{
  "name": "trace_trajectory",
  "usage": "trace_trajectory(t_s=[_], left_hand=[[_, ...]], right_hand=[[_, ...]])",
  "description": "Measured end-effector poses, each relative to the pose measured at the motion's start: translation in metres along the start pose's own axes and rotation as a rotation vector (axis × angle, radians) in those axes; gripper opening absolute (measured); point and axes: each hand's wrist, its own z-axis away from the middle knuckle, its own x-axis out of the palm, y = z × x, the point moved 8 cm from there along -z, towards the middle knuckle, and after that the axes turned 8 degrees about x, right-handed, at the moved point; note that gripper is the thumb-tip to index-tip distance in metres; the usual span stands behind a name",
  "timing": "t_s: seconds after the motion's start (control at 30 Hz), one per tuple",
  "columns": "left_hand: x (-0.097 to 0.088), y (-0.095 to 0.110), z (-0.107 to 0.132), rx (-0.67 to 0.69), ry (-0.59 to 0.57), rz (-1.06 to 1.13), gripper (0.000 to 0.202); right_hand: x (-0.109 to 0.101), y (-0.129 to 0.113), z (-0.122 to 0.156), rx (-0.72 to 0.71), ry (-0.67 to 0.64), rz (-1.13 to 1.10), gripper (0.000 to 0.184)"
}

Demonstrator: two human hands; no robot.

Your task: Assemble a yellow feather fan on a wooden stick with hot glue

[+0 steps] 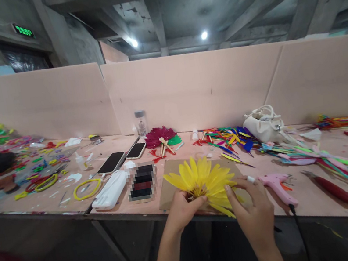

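A fan of yellow feathers (198, 175) is spread above a brown board at the table's front edge. My left hand (182, 209) grips it near the base, where the shafts gather, with the thumb lying over them. On the fan's right side, the thumb and fingers of my right hand (253, 206) close around the outer feathers; the fingertips are partly hidden. A white band wraps one right finger. Just right of that hand lies a pink glue gun (279, 188) with a black cord. The brown board (166, 185) shows behind the fan.
Left are a blurred-out phone (142, 182), a white power bank (109, 192), two dark-screened phones and scissors (47, 180). Behind sit a dark red feather fan (160, 136), loose coloured feathers (228, 137) and a white bag (263, 126). A red-handled knife (337, 190) lies right.
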Motion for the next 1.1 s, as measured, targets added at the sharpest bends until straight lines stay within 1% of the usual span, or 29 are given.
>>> trace_trajectory(t_s=[0.1, 0.17, 0.27, 0.4, 0.47, 0.57, 0.67, 0.77, 0.93, 1.03, 1.1], left_hand=[[-0.001, 0.000, 0.000, -0.004, 0.000, 0.005, 0.030], [0.000, -0.001, 0.000, -0.014, -0.002, 0.023, 0.030], [0.000, -0.003, 0.001, -0.039, -0.005, 0.064, 0.032], [0.001, -0.002, -0.001, -0.028, -0.021, 0.089, 0.030], [0.000, 0.000, -0.001, -0.003, -0.016, 0.087, 0.029], [-0.002, 0.002, -0.002, 0.000, 0.009, 0.083, 0.028], [-0.003, 0.002, -0.002, -0.014, 0.040, 0.066, 0.025], [-0.003, 0.002, -0.003, -0.018, 0.044, 0.073, 0.022], [-0.004, -0.001, -0.004, -0.026, 0.066, 0.078, 0.028], [-0.005, -0.002, -0.004, -0.020, 0.063, 0.066, 0.030], [-0.005, -0.002, -0.003, -0.018, 0.062, 0.063, 0.032]], right_hand=[[-0.001, 0.004, 0.000, 0.002, 0.001, -0.019, 0.009], [0.000, 0.011, -0.001, 0.047, -0.009, -0.043, 0.013], [0.003, 0.026, 0.000, 0.167, -0.028, -0.135, 0.017], [0.015, 0.049, 0.001, 0.373, -0.095, -0.385, 0.018], [0.020, 0.056, 0.000, 0.430, -0.108, -0.484, 0.017], [0.022, 0.062, -0.002, 0.470, -0.102, -0.560, 0.018], [0.024, 0.067, -0.002, 0.516, -0.114, -0.622, 0.018], [0.026, 0.069, -0.002, 0.521, -0.130, -0.647, 0.016], [0.028, 0.068, -0.002, 0.525, -0.146, -0.655, 0.014], [0.029, 0.061, -0.002, 0.562, -0.176, -0.709, 0.018], [0.033, 0.054, -0.001, 0.594, -0.256, -0.732, 0.028]])
